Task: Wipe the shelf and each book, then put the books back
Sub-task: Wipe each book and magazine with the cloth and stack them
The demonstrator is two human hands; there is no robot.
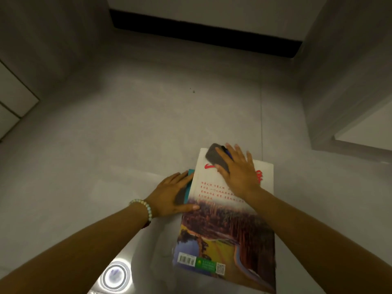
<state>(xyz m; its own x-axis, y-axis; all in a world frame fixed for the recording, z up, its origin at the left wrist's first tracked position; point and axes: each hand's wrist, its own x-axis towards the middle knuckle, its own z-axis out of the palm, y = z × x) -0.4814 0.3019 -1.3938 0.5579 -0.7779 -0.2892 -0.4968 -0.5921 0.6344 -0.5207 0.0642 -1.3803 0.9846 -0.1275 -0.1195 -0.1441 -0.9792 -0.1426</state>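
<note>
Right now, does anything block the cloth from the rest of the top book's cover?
Nothing visible: right hand presses the cloth on the far end of the top book; left hand rests at its left edge.

Bare floor (148, 124) runs from the book (229, 230) toward 12 o'clock as far as the dark baseboard (203, 28), and toward 9 and 10 o'clock as far as the white cabinet (12, 92). At 2 o'clock a grey wall corner (339, 92) stands nearer and narrows that side. The left hand (169, 194) lies flat against the book's 9 o'clock edge, over a teal book (189, 181) beneath. The right hand (239, 172) and a grey cloth (214, 155) cover the 12 o'clock end of the cover.
</note>
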